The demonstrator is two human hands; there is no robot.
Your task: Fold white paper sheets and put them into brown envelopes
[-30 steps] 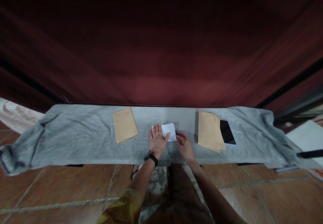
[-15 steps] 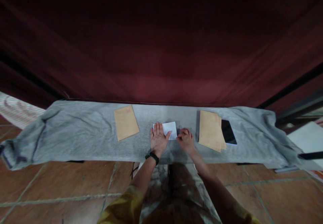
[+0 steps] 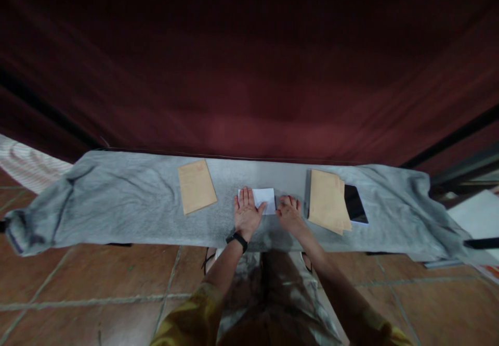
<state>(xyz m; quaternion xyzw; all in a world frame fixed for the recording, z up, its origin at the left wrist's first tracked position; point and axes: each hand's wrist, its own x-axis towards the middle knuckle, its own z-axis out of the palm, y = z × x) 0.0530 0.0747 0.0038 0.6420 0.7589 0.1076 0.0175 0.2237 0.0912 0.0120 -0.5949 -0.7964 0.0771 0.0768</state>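
A folded white sheet of paper (image 3: pixel 267 196) lies on the grey cloth in front of me. My left hand (image 3: pixel 246 215) rests flat on its left part, fingers stretched out and thumb spread over the lower middle. At the paper's lower right corner is my right hand (image 3: pixel 289 215), its fingers curled, the thumb side close against the edge. Whatever those fingers may grip is too small and dark to make out. A brown envelope (image 3: pixel 197 187) lies to the left of the paper. Several brown envelopes (image 3: pixel 326 200) are fanned in a stack to the right.
A dark-screened phone or tablet (image 3: pixel 354 203) lies partly beneath the envelope stack. Rumpled grey cloth (image 3: pixel 128 200) covers the long narrow surface. Behind it hangs a dark red curtain (image 3: pixel 253 127). Tiled floor (image 3: pixel 128 273) shows below the front edge.
My right hand has shifted slightly along the paper's right edge, with its fingers turned more downward. My left hand stays flat on the paper. The whole view has tilted a little.
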